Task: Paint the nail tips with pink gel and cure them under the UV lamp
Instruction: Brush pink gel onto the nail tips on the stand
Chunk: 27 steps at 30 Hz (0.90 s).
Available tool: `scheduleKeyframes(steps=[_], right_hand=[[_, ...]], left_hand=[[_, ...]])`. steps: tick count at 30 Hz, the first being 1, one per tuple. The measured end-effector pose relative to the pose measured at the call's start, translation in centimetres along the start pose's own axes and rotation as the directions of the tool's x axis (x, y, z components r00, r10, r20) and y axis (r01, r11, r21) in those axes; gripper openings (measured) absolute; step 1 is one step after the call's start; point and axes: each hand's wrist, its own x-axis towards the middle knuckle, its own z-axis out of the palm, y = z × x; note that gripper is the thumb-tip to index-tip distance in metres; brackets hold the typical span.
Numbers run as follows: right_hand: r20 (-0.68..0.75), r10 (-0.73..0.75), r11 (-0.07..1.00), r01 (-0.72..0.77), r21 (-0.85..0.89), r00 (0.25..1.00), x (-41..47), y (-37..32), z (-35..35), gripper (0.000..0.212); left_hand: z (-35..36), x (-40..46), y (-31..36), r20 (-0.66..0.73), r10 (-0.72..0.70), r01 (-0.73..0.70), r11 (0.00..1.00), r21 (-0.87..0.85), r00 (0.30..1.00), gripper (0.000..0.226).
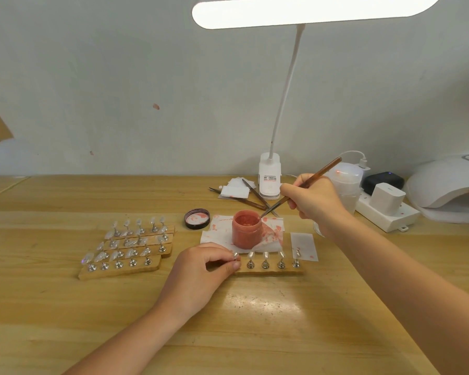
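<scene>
One jar (246, 229), one brush (298, 188), five strips (268, 270).

A pale grey-white painted wall (119, 77), marked with a few small reddish chips, rises behind a light wooden tabletop (65, 307) with visible grain. A white clip-on desk lamp (269, 180) stands at the tabletop's far edge, its thin bent neck carrying a long, brightly lit bar overhead, which throws a glare patch on the wood.
</scene>
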Motion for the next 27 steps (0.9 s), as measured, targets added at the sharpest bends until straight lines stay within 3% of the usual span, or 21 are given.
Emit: scheduleKeyframes(steps=[11,21,27], right_hand=[[-0.037,-0.059,0.998,0.059,-0.01,0.998,-0.1,-0.1,-0.5,0.023],[-0.027,-0.197,0.951,0.198,0.238,0.98,-4.2,0.2,-1.8,0.021],[0.044,-0.315,0.92,0.294,0.258,0.948,-7.6,1.5,-2.8,0.026]], left_hand=[[0.0,0.0,0.1,0.006,0.003,-0.003,1.0,0.004,1.0,0.022],[0.1,-0.3,0.2,-0.003,0.075,-0.075,0.994,0.077,0.997,0.02],[0.1,-0.6,0.5,-0.022,0.115,-0.11,0.981,0.157,0.993,0.017]])
